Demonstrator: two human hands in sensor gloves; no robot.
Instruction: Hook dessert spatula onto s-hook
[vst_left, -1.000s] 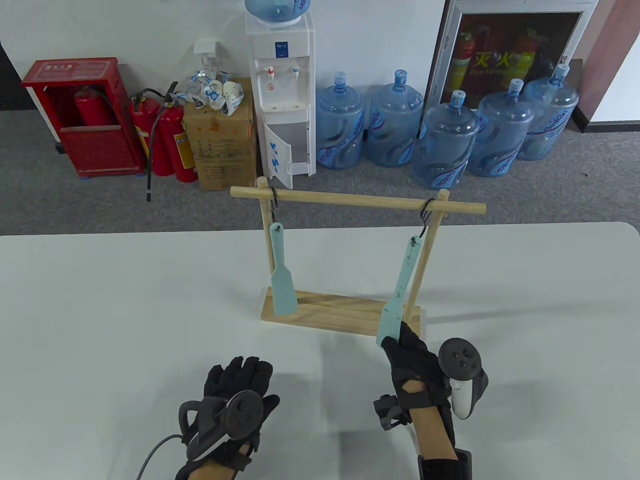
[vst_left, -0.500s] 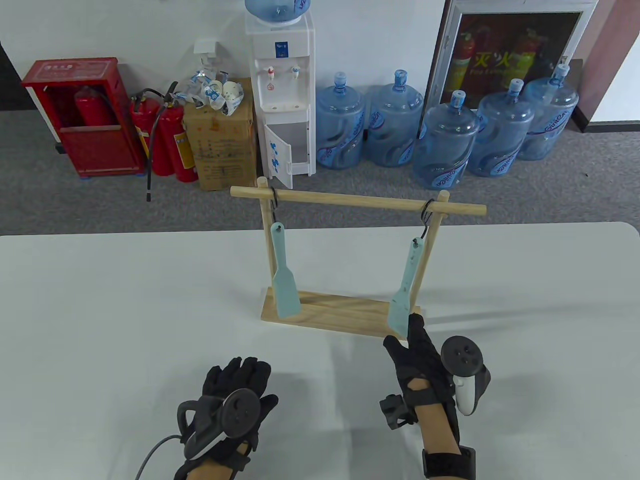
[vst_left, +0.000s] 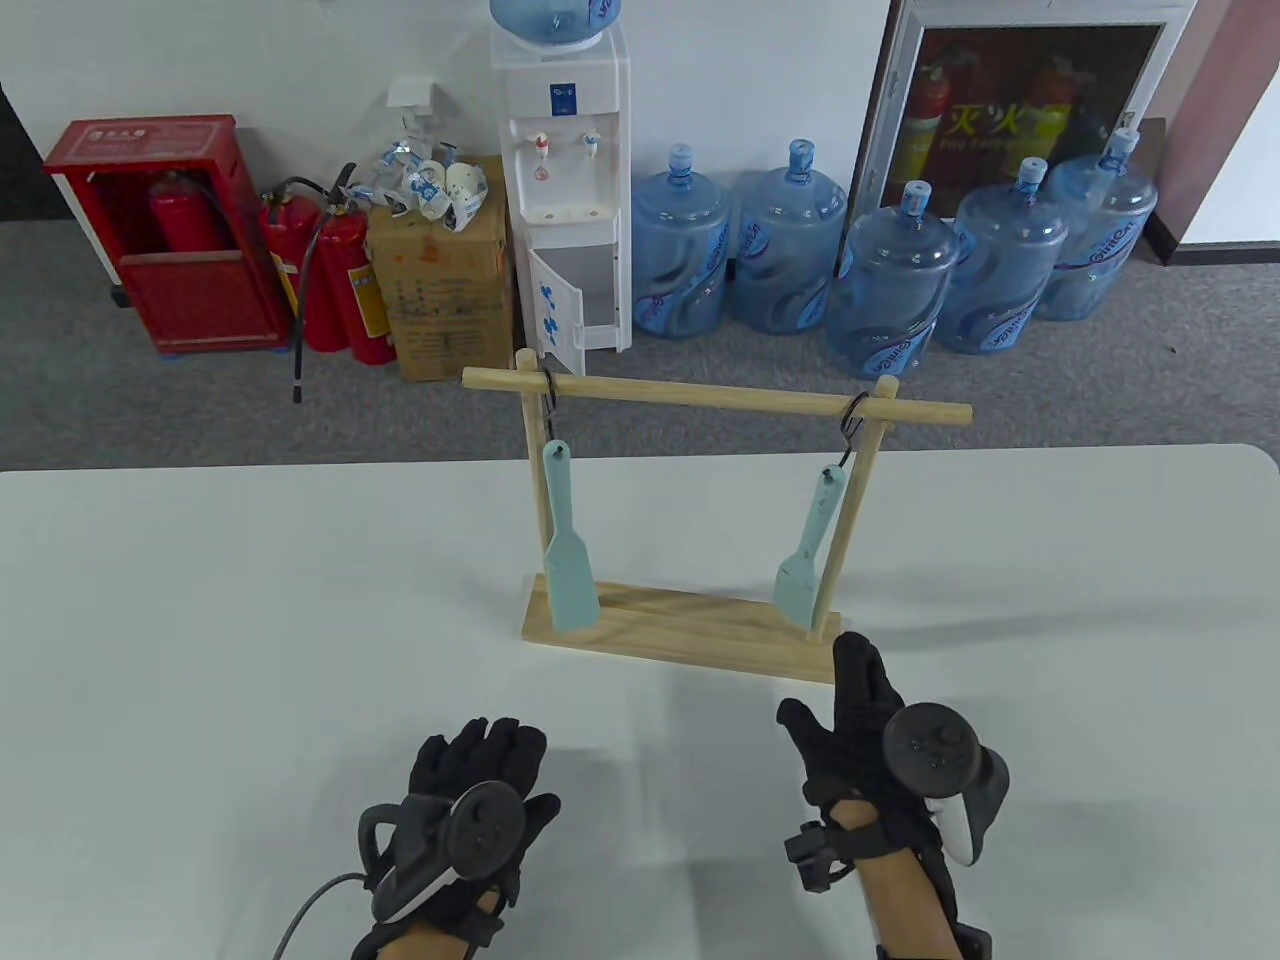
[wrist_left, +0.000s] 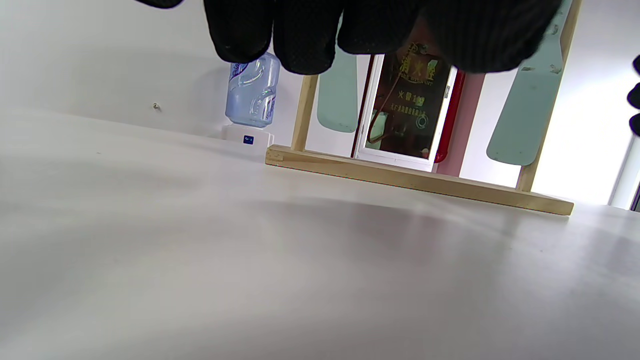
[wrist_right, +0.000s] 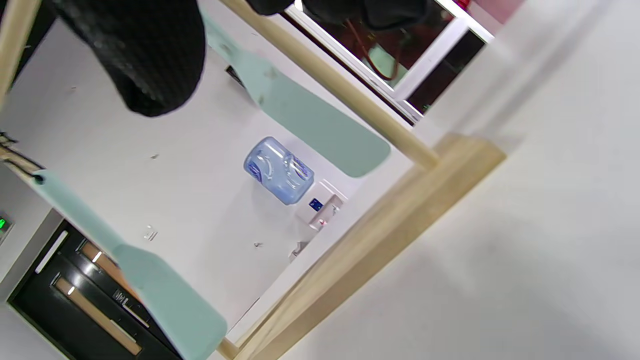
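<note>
Two pale teal dessert spatulas hang from black s-hooks on a wooden rack (vst_left: 680, 625). The left spatula (vst_left: 566, 565) hangs from the left s-hook (vst_left: 549, 400). The right spatula (vst_left: 807, 555) hangs free from the right s-hook (vst_left: 853, 430), beside the right post. My right hand (vst_left: 850, 700) is open, fingers spread, just in front of the rack's base and apart from the right spatula. My left hand (vst_left: 480, 770) rests palm down on the table, holding nothing. The right spatula also shows in the left wrist view (wrist_left: 525, 115) and the right wrist view (wrist_right: 310, 120).
The white table (vst_left: 250, 620) runs wide to both sides of the rack. Behind it on the floor stand a water dispenser (vst_left: 565, 190), several blue water jugs (vst_left: 885, 280), fire extinguishers (vst_left: 335, 280) and a cardboard box (vst_left: 445, 290).
My right hand let go of the right spatula's blade and drew back toward me. The spatula swung back toward the rack and now hangs free. My left hand stayed still.
</note>
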